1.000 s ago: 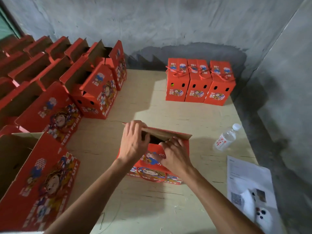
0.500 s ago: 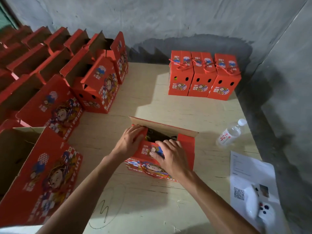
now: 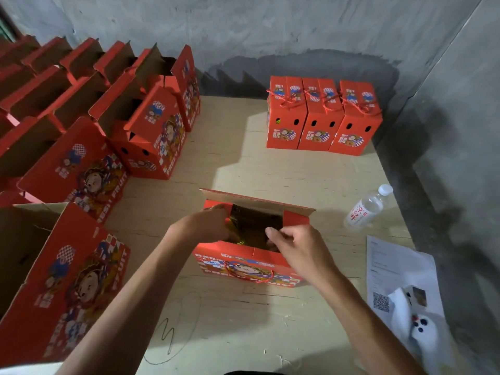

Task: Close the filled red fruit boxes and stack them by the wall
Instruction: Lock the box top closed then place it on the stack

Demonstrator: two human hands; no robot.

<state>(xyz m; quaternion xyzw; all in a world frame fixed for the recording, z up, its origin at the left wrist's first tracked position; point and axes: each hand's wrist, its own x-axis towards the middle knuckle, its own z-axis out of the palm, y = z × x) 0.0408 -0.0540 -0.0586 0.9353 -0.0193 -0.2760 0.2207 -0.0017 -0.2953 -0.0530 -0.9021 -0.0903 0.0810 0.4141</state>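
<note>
Red printed cardboard box [image 3: 251, 262] is seen near centre on the pale plywood table [image 3: 243, 169], top open, far flap [image 3: 257, 200] raised with brown corrugated inside showing. Something dark and glossy with gold glints is visible inside; the contents cannot be identified. Left hand [image 3: 200, 226] is curled round the box's left end flap. Right hand [image 3: 300, 249] is at the near right rim, fingers bent; what is pinched cannot be told. Three closed boxes [image 3: 322, 117] with red cord handles are lined up by the far concrete wall. Open boxes [image 3: 81, 125] are rowed at left. Clear plastic bottle [image 3: 365, 209] and paper sheet [image 3: 397, 272] lie at right.
</note>
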